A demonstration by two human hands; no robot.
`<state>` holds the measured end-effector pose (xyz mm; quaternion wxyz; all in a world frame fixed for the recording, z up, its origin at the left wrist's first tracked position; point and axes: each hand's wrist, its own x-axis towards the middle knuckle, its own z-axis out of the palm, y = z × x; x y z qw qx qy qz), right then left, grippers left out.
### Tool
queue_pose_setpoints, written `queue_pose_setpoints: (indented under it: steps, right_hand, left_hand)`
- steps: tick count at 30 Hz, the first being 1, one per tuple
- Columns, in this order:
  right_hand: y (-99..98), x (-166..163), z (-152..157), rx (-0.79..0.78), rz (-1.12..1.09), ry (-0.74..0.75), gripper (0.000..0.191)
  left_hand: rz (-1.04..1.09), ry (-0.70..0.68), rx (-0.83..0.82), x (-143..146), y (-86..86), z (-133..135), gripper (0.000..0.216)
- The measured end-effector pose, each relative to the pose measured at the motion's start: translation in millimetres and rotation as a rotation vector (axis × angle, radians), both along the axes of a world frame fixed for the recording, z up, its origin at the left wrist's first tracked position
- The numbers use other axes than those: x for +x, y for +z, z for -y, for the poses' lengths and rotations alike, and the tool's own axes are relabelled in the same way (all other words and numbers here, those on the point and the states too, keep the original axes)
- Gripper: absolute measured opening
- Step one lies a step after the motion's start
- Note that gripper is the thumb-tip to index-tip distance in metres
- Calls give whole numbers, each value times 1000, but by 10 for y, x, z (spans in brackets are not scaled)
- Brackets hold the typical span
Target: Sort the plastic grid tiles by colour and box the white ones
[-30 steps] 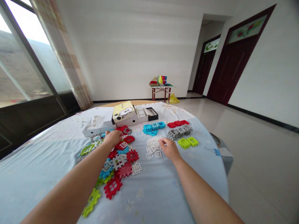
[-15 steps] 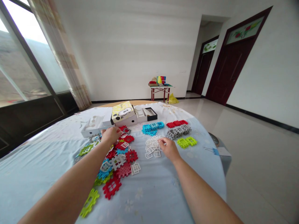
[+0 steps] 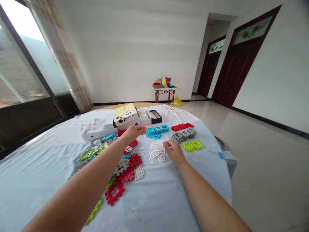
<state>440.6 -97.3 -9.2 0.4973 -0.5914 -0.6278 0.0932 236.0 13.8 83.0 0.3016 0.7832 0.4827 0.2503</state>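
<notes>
A heap of mixed plastic waffle blocks in red, blue, green, grey and white lies on the pale blue tablecloth. My left hand hovers past the heap's far end, fingers closed together and pointing at the sorted blue pile; anything in them is hidden. My right hand rests at the white window-piece pile, pinching a white piece at its edge. Sorted red, grey and green piles lie to the right.
A yellow cartoon box, white boxes and a black tray stand along the table's far side. Beyond are a small red-legged table, a yellow bag, dark doors on the right and a window on the left.
My left hand has left the mixed heap and moved right toward the blue pile. My right hand has stayed at the white pile. The view has shifted slightly.
</notes>
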Motion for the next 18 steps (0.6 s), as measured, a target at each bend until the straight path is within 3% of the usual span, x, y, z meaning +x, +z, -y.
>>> queue_pose_setpoints:
  steps: [3,9,18]
  right_hand:
    - [8,-2,-1,10,-3,2,23]
    - [7,-27,-5,11,15,4,24]
    - [-29,-34,-15,18,13,20,22]
  left_hand:
    - [-184,114,105,-103,20,-89,41]
    - [-445,300,126,-523,-41,-222,25]
    - [-680,309,153,-537,-274,-281,17]
